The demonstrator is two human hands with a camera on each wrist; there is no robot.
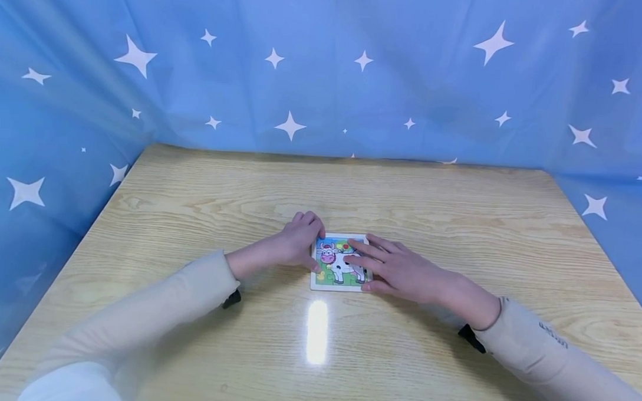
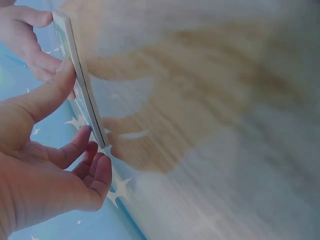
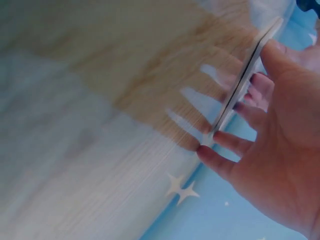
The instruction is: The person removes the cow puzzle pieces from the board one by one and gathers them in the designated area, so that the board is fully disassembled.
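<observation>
A small square cow jigsaw puzzle [image 1: 339, 278] in a white frame lies flat on the table. My left hand [image 1: 300, 240] holds its left side, the thumb over the left edge and the index finger by the upper left corner. From the right, my right hand [image 1: 403, 272] rests on the puzzle with its fingers spread across the picture and its thumb near the lower right corner. The left wrist view shows the thin edge of the puzzle [image 2: 82, 80] beside the left thumb. In the right wrist view, the right fingers [image 3: 232, 142] touch the puzzle and partly hide it.
The wood-grain table [image 1: 432, 198] spreads around both hands. A blue curtain with white stars [image 1: 325, 77] hangs behind the table and along its sides. A bright light reflection lies on the tabletop in front of the puzzle.
</observation>
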